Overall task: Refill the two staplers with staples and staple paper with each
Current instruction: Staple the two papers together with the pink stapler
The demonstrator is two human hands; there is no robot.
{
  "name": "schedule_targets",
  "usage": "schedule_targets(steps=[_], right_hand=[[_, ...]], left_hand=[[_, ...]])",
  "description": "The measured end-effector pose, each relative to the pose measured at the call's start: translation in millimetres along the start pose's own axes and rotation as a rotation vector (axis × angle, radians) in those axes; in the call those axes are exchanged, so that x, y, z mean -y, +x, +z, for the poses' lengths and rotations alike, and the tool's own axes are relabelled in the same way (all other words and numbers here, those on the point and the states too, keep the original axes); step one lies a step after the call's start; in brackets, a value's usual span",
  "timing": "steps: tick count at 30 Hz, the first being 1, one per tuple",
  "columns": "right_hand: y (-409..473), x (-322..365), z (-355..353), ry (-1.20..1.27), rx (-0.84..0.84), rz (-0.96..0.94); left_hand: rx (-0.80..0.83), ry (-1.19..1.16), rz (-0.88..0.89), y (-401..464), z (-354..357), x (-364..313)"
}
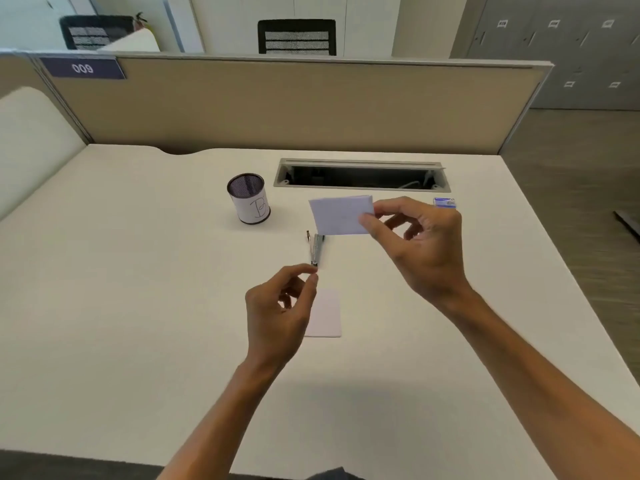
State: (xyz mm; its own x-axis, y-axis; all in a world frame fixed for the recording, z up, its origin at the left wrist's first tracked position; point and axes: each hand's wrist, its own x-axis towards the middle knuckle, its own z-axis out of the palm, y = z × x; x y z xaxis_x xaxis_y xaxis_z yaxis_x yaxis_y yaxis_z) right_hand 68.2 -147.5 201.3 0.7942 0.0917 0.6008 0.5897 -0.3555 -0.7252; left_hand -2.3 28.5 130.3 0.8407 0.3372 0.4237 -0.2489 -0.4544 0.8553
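A small silver stapler lies on the white desk, pointing toward me. My right hand holds a folded white paper by its right edge, in the air just above and behind the stapler. My left hand hovers at the stapler's near end, thumb and forefinger pinched together right by its tip, with nothing visible between them. A second white paper lies flat on the desk, partly hidden under my left hand. A small blue staple box sits behind my right hand.
A mesh pen cup wrapped in white paper stands to the left of the stapler. An open cable tray is cut into the desk at the back. A beige partition closes off the far edge.
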Motion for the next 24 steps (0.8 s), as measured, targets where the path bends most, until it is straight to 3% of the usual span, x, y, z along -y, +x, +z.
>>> schedule_targets(steps=[4,7,24], right_hand=[[31,-13,37,-0.008,0.029,0.047],[54,-21,62,-0.001,0.023,0.083],[143,-88,193,-0.26,0.224,0.087]], left_hand=[[0.132,0.461,0.21,-13,-12,54],[0.189,0.631,0.264,-19,-19,88],[0.465,0.713,-0.043,-29,-43,187]])
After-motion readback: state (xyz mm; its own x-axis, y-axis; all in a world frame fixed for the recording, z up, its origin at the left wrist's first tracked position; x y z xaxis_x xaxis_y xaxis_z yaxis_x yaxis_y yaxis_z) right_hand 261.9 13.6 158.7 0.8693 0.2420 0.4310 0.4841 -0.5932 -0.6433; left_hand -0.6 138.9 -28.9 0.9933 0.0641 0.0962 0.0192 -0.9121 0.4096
